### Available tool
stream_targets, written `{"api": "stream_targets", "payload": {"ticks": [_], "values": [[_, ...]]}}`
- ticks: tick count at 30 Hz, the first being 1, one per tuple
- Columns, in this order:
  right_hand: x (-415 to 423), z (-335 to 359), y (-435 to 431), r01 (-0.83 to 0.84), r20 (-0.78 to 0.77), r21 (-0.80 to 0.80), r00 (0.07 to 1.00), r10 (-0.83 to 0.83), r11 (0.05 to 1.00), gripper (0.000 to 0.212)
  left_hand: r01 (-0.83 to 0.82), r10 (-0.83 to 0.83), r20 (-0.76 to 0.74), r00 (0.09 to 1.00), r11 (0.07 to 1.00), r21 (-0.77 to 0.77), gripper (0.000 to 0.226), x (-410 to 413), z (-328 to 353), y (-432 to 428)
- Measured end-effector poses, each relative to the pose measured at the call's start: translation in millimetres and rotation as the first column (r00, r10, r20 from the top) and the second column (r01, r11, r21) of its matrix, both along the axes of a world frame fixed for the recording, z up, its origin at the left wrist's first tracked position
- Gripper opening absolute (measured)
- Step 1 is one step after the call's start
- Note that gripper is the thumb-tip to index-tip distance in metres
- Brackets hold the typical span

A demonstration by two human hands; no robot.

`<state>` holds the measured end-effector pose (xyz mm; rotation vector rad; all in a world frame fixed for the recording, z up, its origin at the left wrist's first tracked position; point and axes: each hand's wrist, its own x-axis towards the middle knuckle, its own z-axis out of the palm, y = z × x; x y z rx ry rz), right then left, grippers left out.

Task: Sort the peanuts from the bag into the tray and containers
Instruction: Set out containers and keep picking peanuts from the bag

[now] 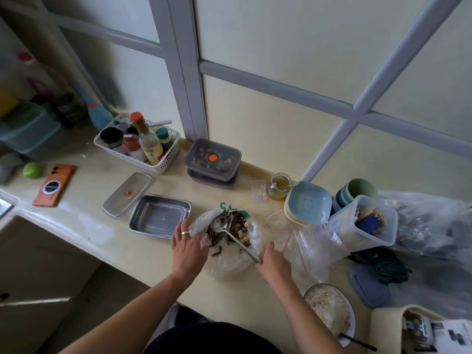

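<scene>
A clear plastic bag (229,261) lies open on the counter, holding dark seeds and pale peanuts (241,235). My left hand (187,247) grips the bag's left rim, a ring on one finger. My right hand (273,261) holds the handle end of a metal spoon (221,223), whose bowl rests on the nuts inside the bag. An empty steel tray (159,200) sits just left of the bag, its lid (129,194) beside it. Lidded containers (213,159) are stacked behind.
A white basket of bottles (138,145) stands at the back left, an orange phone (55,185) and a green fruit (34,169) further left. On the right are a jar (279,186), blue plates (309,203), stacked cups (357,191), a clear tub (365,224), zip bags (310,247) and a bowl (329,312).
</scene>
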<state>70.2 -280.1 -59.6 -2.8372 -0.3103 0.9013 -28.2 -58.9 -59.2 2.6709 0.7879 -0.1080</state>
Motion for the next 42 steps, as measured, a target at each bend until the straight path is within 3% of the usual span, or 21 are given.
{"api": "stream_targets", "payload": {"ticks": [4, 8, 12, 14, 19, 22, 25, 28, 31, 38, 42], "values": [[13, 10, 0, 0.213, -0.189, 0.187, 0.966, -0.178, 0.959, 0.036, -0.028, 0.027, -0.027, 0.999, 0.999, -0.033, 0.027, 3, 5, 7], [27, 47, 2, 0.654, -0.587, 0.418, 0.724, -0.362, 0.631, 0.028, -0.042, 0.044, 0.031, 0.999, 0.997, -0.058, 0.022, 9, 11, 12], [36, 71, 1, 0.668, -0.587, 0.643, 0.744, -0.32, 0.375, 0.02, -0.043, 0.069, 0.13, 0.989, 0.981, -0.19, 0.019, 15, 19, 11], [33, 74, 7, 0.609, -0.503, 0.744, 0.782, -0.369, 0.275, 0.018, -0.01, 0.056, 0.188, 0.98, 0.971, -0.238, 0.025, 16, 23, 9], [13, 65, 38, 0.466, -0.301, 0.79, 0.861, -0.41, 0.399, 0.016, 0.129, -0.044, 0.274, 0.961, 0.944, -0.304, 0.035, 16, 28, 1], [4, 60, 51, 0.357, -0.124, 0.747, 0.904, -0.41, 0.56, 0.024, 0.022, 0.013, 0.126, 0.992, 0.961, -0.274, 0.043, 15, 14, 4], [-2, 61, 54, 0.36, -0.099, 0.75, 0.89, -0.445, 0.555, 0.025, -0.024, 0.029, 0.015, 0.999, 0.961, -0.275, 0.037, 18, 9, 8], [-5, 64, 46, 0.373, -0.068, 0.773, 0.853, -0.518, 0.513, 0.028, -0.111, 0.13, 0.024, 0.991, 0.919, -0.379, 0.034, 20, 22, 9], [-7, 65, 36, 0.388, -0.039, 0.793, 0.802, -0.596, 0.47, 0.028, -0.133, 0.177, 0.098, 0.979, 0.928, -0.348, 0.04, 26, 28, 12], [-12, 54, 30, 0.258, 0.158, 0.721, 0.843, -0.514, 0.643, 0.026, 0.019, 0.078, 0.269, 0.96, 0.94, -0.34, 0.042, 41, 52, 4], [-15, 53, 35, 0.077, 0.379, 0.705, 0.799, -0.466, 0.705, 0.026, 0.071, 0.044, 0.329, 0.943, 0.941, -0.331, 0.038, 44, 68, -8]]}}
